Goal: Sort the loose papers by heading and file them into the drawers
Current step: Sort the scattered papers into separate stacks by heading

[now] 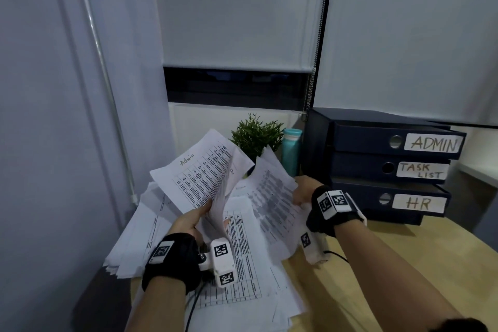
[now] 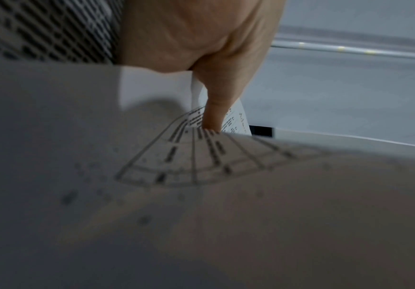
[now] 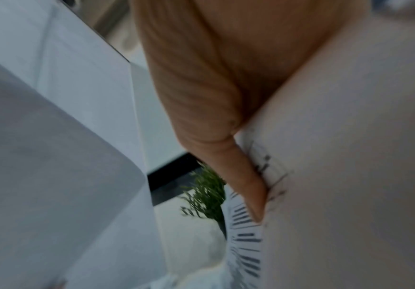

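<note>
My left hand (image 1: 200, 217) pinches a lifted sheet headed "Admin" (image 1: 200, 170) by its lower edge, with more sheets behind it; the left wrist view shows my thumb (image 2: 212, 109) pressed on that paper (image 2: 201, 162). My right hand (image 1: 301, 191) grips the right edge of another printed sheet (image 1: 272, 197), raised and tilted; its thumb (image 3: 241, 176) lies along the paper (image 3: 350, 176). Both sheets hang over a loose pile of papers (image 1: 242, 264) on the wooden desk (image 1: 377, 245). Three dark blue drawers stand stacked at the right, labelled ADMIN (image 1: 433, 144), TASK LIST (image 1: 421, 171) and HR (image 1: 417, 203), all closed.
A small green plant (image 1: 256, 135) and a teal bottle (image 1: 291, 151) stand behind the papers, left of the drawers. A wall and a white pipe (image 1: 107, 75) border the desk on the left. Window blinds hang behind.
</note>
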A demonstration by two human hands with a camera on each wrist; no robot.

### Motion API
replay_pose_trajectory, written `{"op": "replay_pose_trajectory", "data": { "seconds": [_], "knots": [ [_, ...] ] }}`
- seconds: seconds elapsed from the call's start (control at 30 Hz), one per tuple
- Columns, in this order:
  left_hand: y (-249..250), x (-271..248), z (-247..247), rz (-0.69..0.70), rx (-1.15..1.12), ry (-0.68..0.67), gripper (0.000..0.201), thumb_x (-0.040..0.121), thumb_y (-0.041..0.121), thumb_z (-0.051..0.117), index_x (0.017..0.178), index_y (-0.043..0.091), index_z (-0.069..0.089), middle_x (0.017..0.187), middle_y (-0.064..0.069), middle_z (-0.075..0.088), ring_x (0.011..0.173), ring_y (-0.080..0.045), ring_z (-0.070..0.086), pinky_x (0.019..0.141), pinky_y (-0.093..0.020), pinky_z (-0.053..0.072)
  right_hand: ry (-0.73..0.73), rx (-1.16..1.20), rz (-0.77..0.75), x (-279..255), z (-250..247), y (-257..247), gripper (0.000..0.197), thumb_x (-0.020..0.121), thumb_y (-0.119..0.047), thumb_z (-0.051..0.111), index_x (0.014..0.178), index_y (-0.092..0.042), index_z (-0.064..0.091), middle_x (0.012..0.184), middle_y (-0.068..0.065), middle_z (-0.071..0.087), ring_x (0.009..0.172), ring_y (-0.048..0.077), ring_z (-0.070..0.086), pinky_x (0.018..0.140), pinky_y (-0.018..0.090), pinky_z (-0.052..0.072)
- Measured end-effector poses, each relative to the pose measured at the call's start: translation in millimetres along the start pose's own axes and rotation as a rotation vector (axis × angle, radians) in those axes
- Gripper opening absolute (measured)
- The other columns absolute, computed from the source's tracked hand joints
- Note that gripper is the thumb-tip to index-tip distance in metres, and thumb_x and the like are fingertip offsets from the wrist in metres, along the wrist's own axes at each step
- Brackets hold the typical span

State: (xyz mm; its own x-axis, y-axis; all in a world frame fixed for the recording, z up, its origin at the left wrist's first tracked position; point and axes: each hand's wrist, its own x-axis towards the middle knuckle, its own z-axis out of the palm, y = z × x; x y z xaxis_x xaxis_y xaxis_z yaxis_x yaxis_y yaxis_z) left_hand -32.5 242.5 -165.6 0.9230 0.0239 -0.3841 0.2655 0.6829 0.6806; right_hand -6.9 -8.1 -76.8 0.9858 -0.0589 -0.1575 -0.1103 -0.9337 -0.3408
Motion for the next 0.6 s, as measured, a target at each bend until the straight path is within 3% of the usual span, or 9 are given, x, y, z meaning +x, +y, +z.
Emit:
{"op": "replay_pose_trajectory", "data": {
  "seconds": [0.13, 0.2, 0.27, 0.3, 0.37, 0.43, 0.47, 0.53, 0.6],
  "knots": [
    [0, -6, 6, 0.028, 0.02, -0.087, 0.019, 0.094, 0.016, 0.055, 0.085, 0.007, 0.07, 0.1, -0.016, 0.067, 0.076, -0.029, 0.068, 0.07, -0.047, 0.052, 0.208, 0.036, -0.045, -40, -29, 3, 0.044, 0.092, -0.022, 0.053, 0.136, -0.023, 0.05, 0.136, 0.012, 0.053, 0.122, 0.033, 0.051, 0.098, 0.036, 0.043],
    [0, -11, 12, 0.039, 0.06, -0.095, 0.017, 0.091, 0.022, 0.058, 0.088, 0.01, 0.069, 0.104, -0.016, 0.067, 0.081, -0.027, 0.068, 0.064, -0.042, 0.058, 0.286, 0.069, -0.064, -67, -46, 6, 0.046, 0.093, -0.025, 0.054, 0.139, -0.026, 0.048, 0.137, 0.012, 0.051, 0.123, 0.035, 0.05, 0.098, 0.038, 0.043],
    [2, -17, 18, 0.059, 0.144, -0.13, 0.02, 0.08, 0.026, 0.071, 0.088, 0.008, 0.074, 0.1, -0.016, 0.071, 0.082, -0.027, 0.072, 0.061, -0.034, 0.059, 0.368, 0.136, -0.097, -90, -60, 13, 0.044, 0.092, -0.024, 0.056, 0.136, -0.025, 0.05, 0.133, 0.012, 0.055, 0.12, 0.035, 0.052, 0.098, 0.04, 0.044],
    [3, -18, 20, 0.052, 0.169, -0.148, 0.03, 0.069, 0.027, 0.082, 0.092, 0.009, 0.076, 0.104, -0.016, 0.072, 0.09, -0.027, 0.071, 0.071, -0.035, 0.059, 0.409, 0.174, -0.113, -101, -67, 16, 0.044, 0.092, -0.02, 0.057, 0.135, -0.024, 0.052, 0.129, 0.01, 0.058, 0.117, 0.033, 0.054, 0.098, 0.041, 0.045],
    [4, -15, 29, 0.101, 0.265, -0.192, 0.062, 0.05, 0.032, 0.094, 0.105, 0.011, 0.074, 0.118, -0.013, 0.067, 0.111, -0.025, 0.063, 0.1, -0.04, 0.047, 0.46, 0.28, -0.16, -118, -79, 23, 0.044, 0.089, -0.01, 0.058, 0.131, -0.024, 0.055, 0.12, 0.005, 0.062, 0.106, 0.026, 0.058, 0.087, 0.037, 0.05],
    [3, -26, 45, 0.18, 0.356, -0.233, 0.066, 0.056, 0.032, 0.09, 0.114, 0.008, 0.068, 0.116, -0.01, 0.067, 0.112, -0.024, 0.061, 0.105, -0.038, 0.041, 0.452, 0.427, -0.24, -129, -88, 30, 0.043, 0.087, -0.004, 0.059, 0.125, -0.026, 0.058, 0.107, -0.001, 0.064, 0.091, 0.016, 0.061, 0.067, 0.024, 0.049],
    [2, -37, 56, 0.211, 0.387, -0.278, 0.066, 0.059, 0.031, 0.089, 0.117, 0.009, 0.066, 0.115, -0.008, 0.068, 0.111, -0.023, 0.061, 0.105, -0.036, 0.041, 0.437, 0.497, -0.29, -135, -91, 32, 0.043, 0.087, -0.002, 0.06, 0.122, -0.026, 0.058, 0.105, -0.002, 0.066, 0.088, 0.014, 0.063, 0.064, 0.022, 0.048],
    [1, -50, 75, 0.249, 0.4, -0.381, 0.079, 0.047, 0.031, 0.094, 0.118, 0.007, 0.066, 0.116, -0.011, 0.068, 0.111, -0.025, 0.062, 0.103, -0.04, 0.043, 0.398, 0.619, -0.375, -142, -95, 34, 0.042, 0.086, 0.002, 0.062, 0.119, -0.025, 0.059, 0.105, 0.001, 0.069, 0.091, 0.017, 0.067, 0.074, 0.029, 0.054],
    [2, -54, 88, 0.291, 0.419, -0.389, 0.094, 0.035, 0.04, 0.097, 0.118, 0.008, 0.066, 0.12, -0.008, 0.067, 0.114, -0.02, 0.061, 0.105, -0.042, 0.042, 0.37, 0.698, -0.416, -146, -97, 39, 0.042, 0.086, 0.002, 0.064, 0.118, -0.026, 0.06, 0.106, 0.003, 0.071, 0.094, 0.02, 0.068, 0.086, 0.038, 0.054]
  ]
}}
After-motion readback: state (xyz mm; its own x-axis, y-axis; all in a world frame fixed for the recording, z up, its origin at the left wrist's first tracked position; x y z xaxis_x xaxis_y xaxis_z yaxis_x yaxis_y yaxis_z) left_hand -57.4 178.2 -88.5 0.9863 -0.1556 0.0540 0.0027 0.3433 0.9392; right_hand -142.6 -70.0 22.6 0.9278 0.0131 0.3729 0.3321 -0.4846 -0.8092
